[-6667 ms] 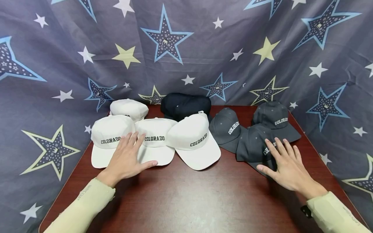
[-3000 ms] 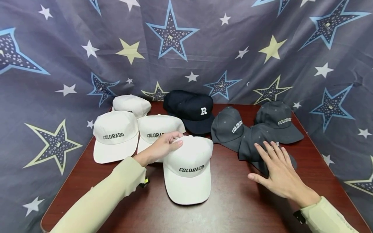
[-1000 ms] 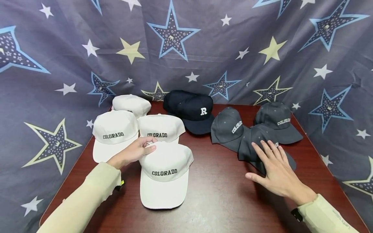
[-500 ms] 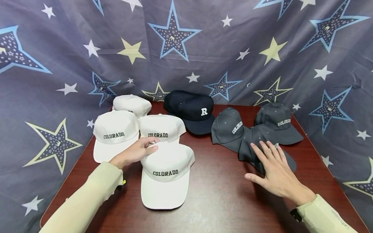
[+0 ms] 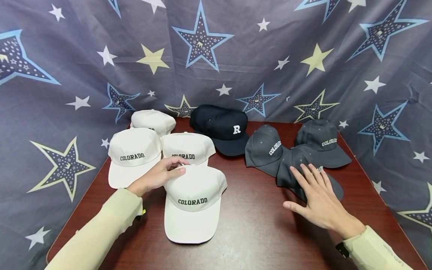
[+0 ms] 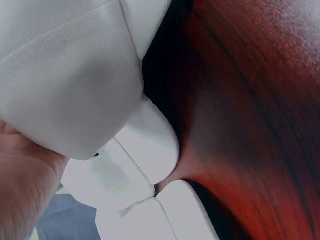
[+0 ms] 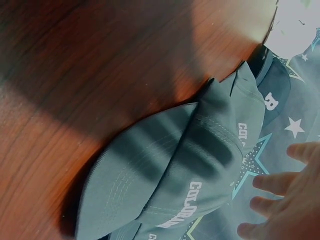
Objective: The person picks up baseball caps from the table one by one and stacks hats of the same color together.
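My left hand [image 5: 158, 176] grips the top of the crown of a white baseball cap [image 5: 194, 204] lettered COLORADO, its brim facing me. In the left wrist view, the hand [image 6: 25, 185] sits at the edge of that cap's crown [image 6: 75, 80], fingers mostly hidden under the fabric. Fingers spread and holding nothing, my right hand [image 5: 318, 202] hovers over a dark grey COLORADO cap [image 5: 291, 168]. The right wrist view shows finger shadows falling across that grey cap [image 7: 205, 150], with the hand [image 7: 290, 195] apart from it.
Three more white caps, left [image 5: 135, 150], middle [image 5: 189, 144] and rear [image 5: 153, 122], cluster on the left of the brown table [image 5: 249, 232]. A navy cap [image 5: 219, 129] with a white R stands at the back. Grey caps [image 5: 261, 148] overlap on the right. Star-printed cloth [image 5: 216, 48] surrounds the table.
My left hand, earlier spread over the left white caps, took hold of the front white cap and drew it nearer and leftward, uncovering the R. In the last second both hands barely moved.
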Demonstrator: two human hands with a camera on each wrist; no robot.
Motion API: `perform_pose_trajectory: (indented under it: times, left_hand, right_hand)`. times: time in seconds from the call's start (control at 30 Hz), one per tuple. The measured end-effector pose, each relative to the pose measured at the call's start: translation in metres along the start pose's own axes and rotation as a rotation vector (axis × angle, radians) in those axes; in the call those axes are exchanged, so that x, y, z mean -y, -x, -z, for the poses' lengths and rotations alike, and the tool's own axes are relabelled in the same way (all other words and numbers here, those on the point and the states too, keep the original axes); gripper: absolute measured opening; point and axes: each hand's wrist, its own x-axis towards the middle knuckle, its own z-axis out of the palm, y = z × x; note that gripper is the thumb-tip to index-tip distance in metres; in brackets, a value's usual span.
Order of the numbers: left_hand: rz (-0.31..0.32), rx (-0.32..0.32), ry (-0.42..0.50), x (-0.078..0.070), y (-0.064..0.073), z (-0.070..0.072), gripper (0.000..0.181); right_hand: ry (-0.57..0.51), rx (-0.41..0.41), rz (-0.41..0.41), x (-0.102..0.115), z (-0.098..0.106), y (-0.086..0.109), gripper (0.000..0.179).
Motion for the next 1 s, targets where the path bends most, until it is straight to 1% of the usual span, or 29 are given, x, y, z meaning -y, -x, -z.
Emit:
perform_pose_trajectory:
  times: [0.23, 0.37, 0.57, 0.77, 1.0]
  left_hand:
    - [-0.070, -0.072, -0.116, -0.006, -0.001, -0.003, 0.027]
    - [-0.105, -0.107, -0.162, -0.010, -0.002, -0.003, 0.026]
    - [-0.140, -0.164, -0.193, -0.013, -0.004, -0.003, 0.020]
    - [-0.181, -0.219, -0.220, -0.017, -0.009, 0.001, 0.015]
    - [-0.184, -0.323, -0.279, -0.029, -0.018, 0.008, 0.018]
  right_hand:
    - [-0.007, 0.002, -0.001, 0.001, 0.000, 0.000, 0.102]
    - [-0.011, 0.000, 0.003, 0.003, -0.001, 0.000, 0.101]
    - [-0.015, -0.014, 0.016, 0.004, -0.001, 0.000, 0.101]
    - [-0.011, -0.016, 0.025, 0.006, -0.002, -0.002, 0.101]
    - [-0.013, -0.009, 0.031, 0.009, -0.004, -0.003, 0.100]
